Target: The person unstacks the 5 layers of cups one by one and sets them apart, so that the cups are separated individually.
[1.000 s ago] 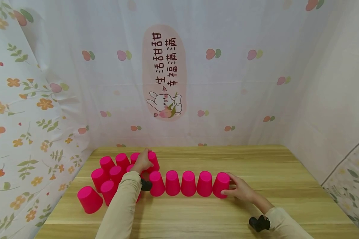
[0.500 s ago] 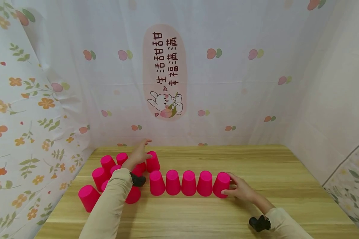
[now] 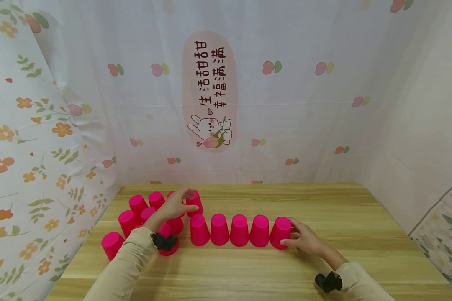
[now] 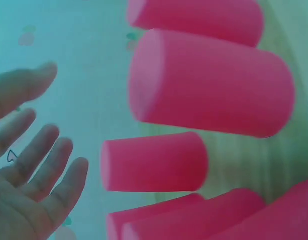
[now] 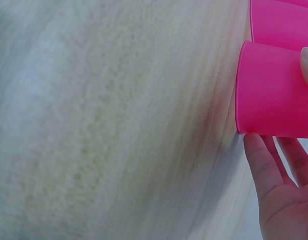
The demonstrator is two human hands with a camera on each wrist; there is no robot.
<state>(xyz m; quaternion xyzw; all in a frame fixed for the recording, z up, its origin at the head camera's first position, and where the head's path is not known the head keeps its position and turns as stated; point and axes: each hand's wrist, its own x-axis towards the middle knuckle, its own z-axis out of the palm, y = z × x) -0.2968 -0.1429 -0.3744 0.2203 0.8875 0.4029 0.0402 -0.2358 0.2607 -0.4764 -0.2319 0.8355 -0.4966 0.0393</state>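
Note:
A row of several upside-down pink cups stands across the middle of the table. At its right end, my right hand holds the last cup, thumb on the near side and fingers behind; the right wrist view shows the thumb on the cup wall. My left hand is over the left group, beside a far pink cup and partly in front of it. In the left wrist view, the left hand's fingers are spread, apart from the cups.
More upturned pink cups stand grouped on the left, some hidden behind the left arm. A wooden table lies beneath everything. Patterned cloth hangs behind and at both sides.
My left hand lifted with fingers stretched toward the back, then came down beside the far cup. The right hand stays on the row's last cup, and the row keeps its place.

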